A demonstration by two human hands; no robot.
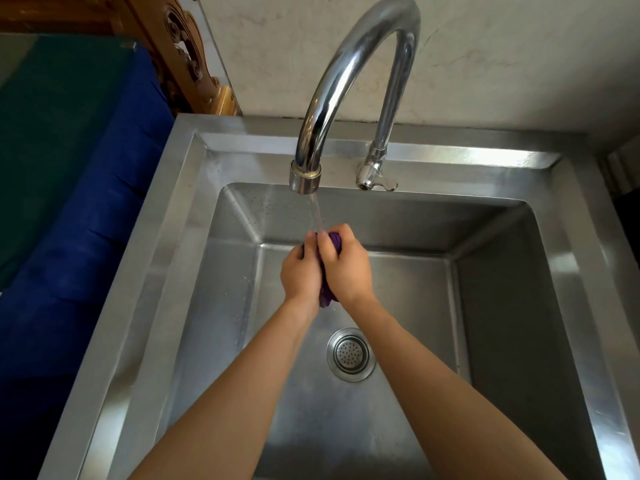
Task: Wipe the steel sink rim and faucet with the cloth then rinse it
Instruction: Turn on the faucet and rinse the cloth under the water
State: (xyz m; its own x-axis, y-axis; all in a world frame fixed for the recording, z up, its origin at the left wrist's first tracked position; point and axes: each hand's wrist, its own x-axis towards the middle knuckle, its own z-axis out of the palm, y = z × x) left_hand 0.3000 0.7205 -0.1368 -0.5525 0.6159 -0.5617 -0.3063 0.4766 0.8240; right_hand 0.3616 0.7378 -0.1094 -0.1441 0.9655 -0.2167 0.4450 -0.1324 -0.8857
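Both forearms reach over the steel sink point(194, 216), left hand point(300, 276) and right hand point(347, 268) pressed together, fingers point(323, 241) closed around the bunched purple cloth point(335, 241) under the faucet point(349, 74) stream. Below sits the drain strainer point(350, 354); blue fabric point(86, 216) lies left, a pale marbled wall point(519, 57) behind

Home kitchen: steel sink point(180, 216), gooseneck faucet point(349, 74).
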